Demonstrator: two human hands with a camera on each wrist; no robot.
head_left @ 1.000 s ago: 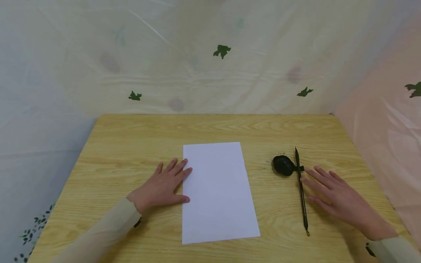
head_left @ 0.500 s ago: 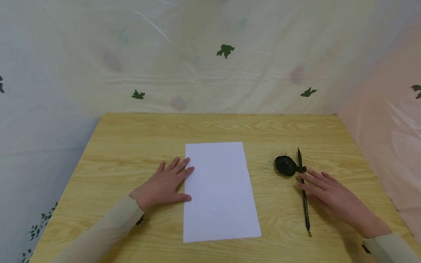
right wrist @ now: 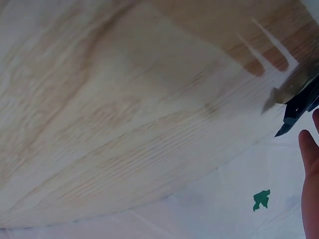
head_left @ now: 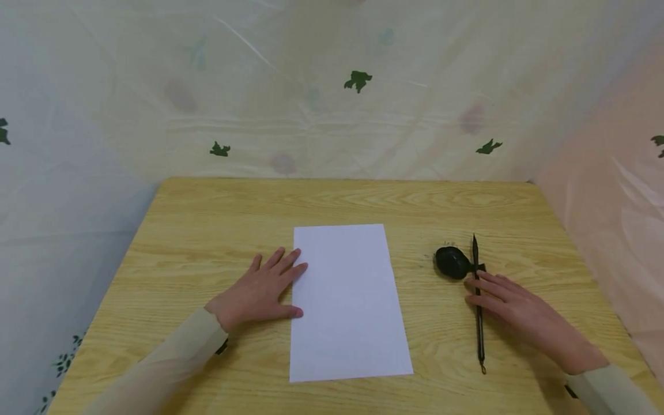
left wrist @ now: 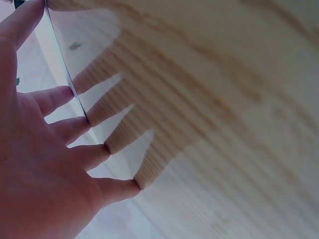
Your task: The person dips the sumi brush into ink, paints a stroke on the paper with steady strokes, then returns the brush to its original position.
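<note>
My left hand [head_left: 256, 294] lies spread on the table, with its thumb and nearest fingertips on the left edge of a blank white sheet of paper [head_left: 347, 305]. In the left wrist view the straight fingers [left wrist: 79, 154] touch the surface at their tips. My right hand [head_left: 529, 317] reaches over a thin dark writing brush [head_left: 480, 334], its fingers across the shaft and the thumb hidden beneath. The brush lies across the handle of a black spoon-shaped dish [head_left: 451, 263], pointed tip away from me. The right wrist view catches only part of the hand [right wrist: 311, 174] near the dark pointed tip [right wrist: 285, 127].
The wood-grain table [head_left: 207, 213] is bounded by a pale hanging sheet [head_left: 285, 86] at the back, printed with green birds. More draped sheeting [head_left: 612, 202] hangs on the right. Small dark specks [head_left: 427, 256] mark the table beside the black dish.
My right hand has moved left onto the brush, fingers now over its shaft. The brush has turned slightly, its looped end swinging left. The left hand stays on the paper.
</note>
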